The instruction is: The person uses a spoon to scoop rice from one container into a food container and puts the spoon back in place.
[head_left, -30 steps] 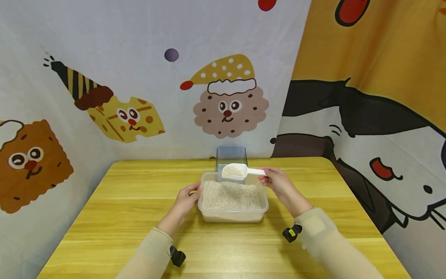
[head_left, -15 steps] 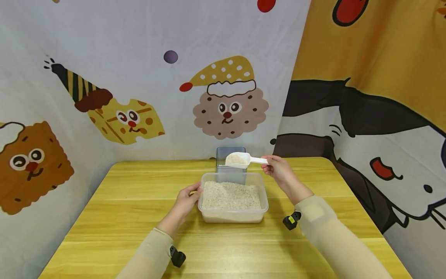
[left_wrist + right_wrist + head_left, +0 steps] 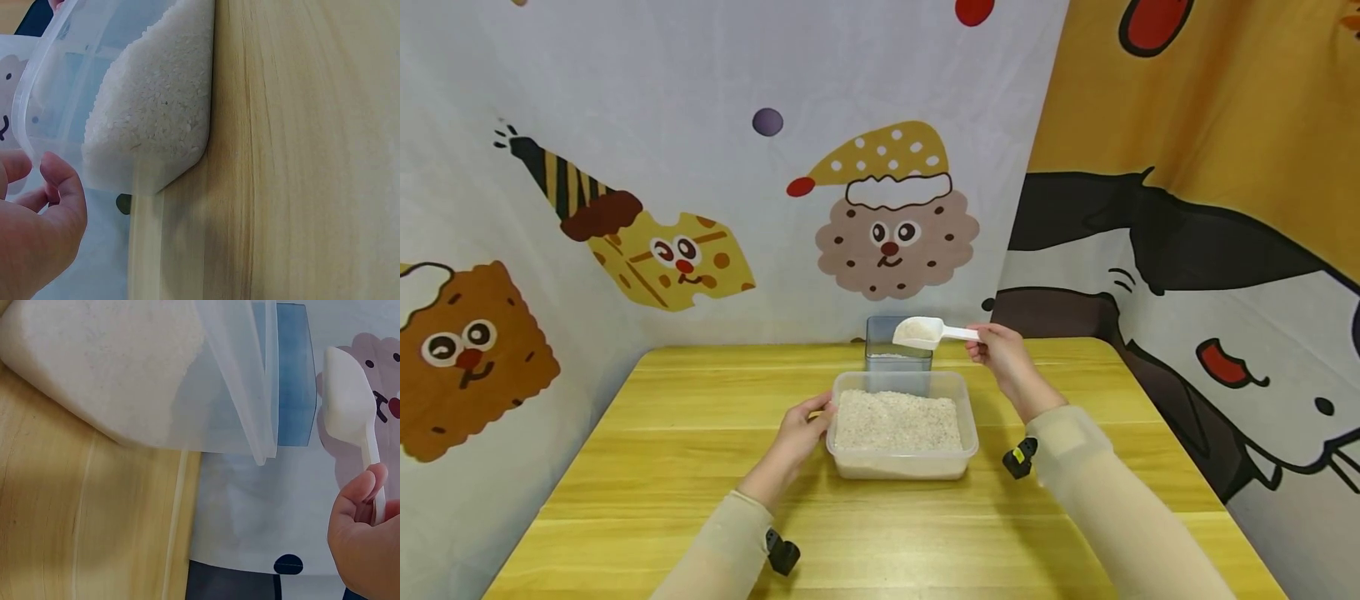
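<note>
In the head view a clear plastic container (image 3: 895, 465) of white rice (image 3: 898, 421) stands mid-table. My left hand (image 3: 796, 435) is at its left side, thumb and fingers pinching the rim in the left wrist view. My right hand (image 3: 1006, 358) grips the handle of a white scoop (image 3: 928, 333), which carries some rice. The scoop is held level above a bluish clear bin (image 3: 898, 367), partly hidden behind the container. Some white contents show faintly inside that bin. From the right wrist view, only the underside of the scoop (image 3: 347, 397) shows.
The wooden table (image 3: 700, 467) ends just behind the bluish bin, against a cartoon-printed curtain (image 3: 715, 167). Another printed curtain (image 3: 1187, 333) hangs along the right side. A small black camera (image 3: 1019, 458) sits at the right wrist, another black camera (image 3: 782, 552) at the left.
My right hand has raised the rice-laden scoop and moved it away from me and slightly right, from above the container to above the bluish bin. The left hand and container stay put.
</note>
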`<state>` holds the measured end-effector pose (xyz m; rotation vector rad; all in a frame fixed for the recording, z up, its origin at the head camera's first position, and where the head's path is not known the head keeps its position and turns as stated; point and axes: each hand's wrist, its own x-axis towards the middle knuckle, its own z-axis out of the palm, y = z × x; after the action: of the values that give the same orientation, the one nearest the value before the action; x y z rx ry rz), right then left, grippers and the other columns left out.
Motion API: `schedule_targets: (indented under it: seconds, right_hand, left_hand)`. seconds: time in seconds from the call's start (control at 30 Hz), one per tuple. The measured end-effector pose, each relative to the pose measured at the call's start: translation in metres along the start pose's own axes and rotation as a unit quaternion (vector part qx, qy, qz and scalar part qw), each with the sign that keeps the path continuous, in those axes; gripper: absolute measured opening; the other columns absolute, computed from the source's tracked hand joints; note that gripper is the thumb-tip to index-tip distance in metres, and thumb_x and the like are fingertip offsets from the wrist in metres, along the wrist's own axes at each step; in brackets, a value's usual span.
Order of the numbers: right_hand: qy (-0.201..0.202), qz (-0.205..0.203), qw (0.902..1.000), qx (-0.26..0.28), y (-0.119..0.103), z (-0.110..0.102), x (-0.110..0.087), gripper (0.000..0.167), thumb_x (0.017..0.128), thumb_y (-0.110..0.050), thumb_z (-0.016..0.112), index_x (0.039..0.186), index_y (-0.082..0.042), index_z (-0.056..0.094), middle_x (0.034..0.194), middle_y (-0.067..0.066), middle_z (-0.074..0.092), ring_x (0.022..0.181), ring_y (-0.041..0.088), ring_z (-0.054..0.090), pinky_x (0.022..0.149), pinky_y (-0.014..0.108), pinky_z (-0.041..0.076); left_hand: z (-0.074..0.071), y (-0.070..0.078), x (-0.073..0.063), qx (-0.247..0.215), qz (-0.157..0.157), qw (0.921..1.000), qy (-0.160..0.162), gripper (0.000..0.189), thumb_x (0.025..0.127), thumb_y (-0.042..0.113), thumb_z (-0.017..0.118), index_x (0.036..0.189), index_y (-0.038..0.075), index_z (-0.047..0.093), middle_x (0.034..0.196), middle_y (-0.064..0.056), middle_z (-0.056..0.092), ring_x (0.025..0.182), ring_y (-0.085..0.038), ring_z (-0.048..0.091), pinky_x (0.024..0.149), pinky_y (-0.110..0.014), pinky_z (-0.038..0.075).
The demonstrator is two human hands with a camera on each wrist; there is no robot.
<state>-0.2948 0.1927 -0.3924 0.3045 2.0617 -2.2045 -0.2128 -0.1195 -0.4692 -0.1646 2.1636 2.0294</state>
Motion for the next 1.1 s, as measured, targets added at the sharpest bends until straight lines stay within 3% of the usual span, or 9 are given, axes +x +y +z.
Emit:
schedule_targets:
  seconds: [0.37,0.63,0.8,0.97,1.1]
  right_hand:
    - [0.037,-0.031,0.9974,-0.053,0.003,0.006,0.001,0.033,0.103,-0.014,0.036,0.120,0.008,0.053,0.069,-0.003,0.058,0.062,0.006,0.055,0.061,0.018,0.049]
    - [0.057,-0.071,0.9899,-0.109,0.001,0.011,-0.004,0.033,0.102,-0.014,0.039,0.118,0.008,0.057,0.069,-0.002,0.058,0.062,0.008,0.056,0.065,0.024,0.052]
    - [0.071,-0.109,0.9791,-0.156,0.001,0.013,-0.005,0.030,0.102,-0.014,0.041,0.114,0.005,0.061,0.076,0.006,0.061,0.061,0.007,0.056,0.067,0.027,0.053]
    - [0.081,-0.163,0.9588,-0.218,-0.001,0.017,-0.008,0.029,0.101,-0.013,0.043,0.112,0.004,0.064,0.085,0.020,0.065,0.061,0.005,0.056,0.060,0.020,0.051]
    - [0.082,-0.196,0.9451,-0.248,-0.001,0.020,-0.010,0.027,0.100,-0.011,0.045,0.110,0.003,0.066,0.086,0.023,0.066,0.063,0.009,0.058,0.058,0.018,0.050]
  left_hand:
    - [-0.001,-0.001,-0.001,0.001,0.000,1.0000,-0.003,0.043,0.098,0.014,0.051,0.139,0.001,0.045,0.120,-0.012,0.047,0.105,-0.021,0.053,0.082,-0.029,0.049]
    - [-0.002,-0.002,-0.003,-0.005,0.005,1.0000,-0.006,0.043,0.098,0.013,0.051,0.139,0.000,0.045,0.120,-0.013,0.047,0.104,-0.020,0.052,0.085,-0.031,0.048]
    - [-0.002,-0.002,-0.003,-0.005,0.004,1.0000,-0.006,0.043,0.099,0.013,0.050,0.139,0.000,0.044,0.122,-0.013,0.047,0.104,-0.019,0.053,0.085,-0.032,0.048]
    - [-0.003,-0.004,-0.002,-0.002,0.004,1.0000,-0.007,0.044,0.099,0.014,0.050,0.139,0.000,0.044,0.124,-0.015,0.047,0.107,-0.021,0.053,0.086,-0.032,0.048]
    - [-0.003,-0.005,-0.001,0.005,0.000,1.0000,-0.003,0.043,0.099,0.014,0.051,0.139,0.002,0.046,0.123,-0.013,0.048,0.108,-0.021,0.053,0.086,-0.031,0.049]
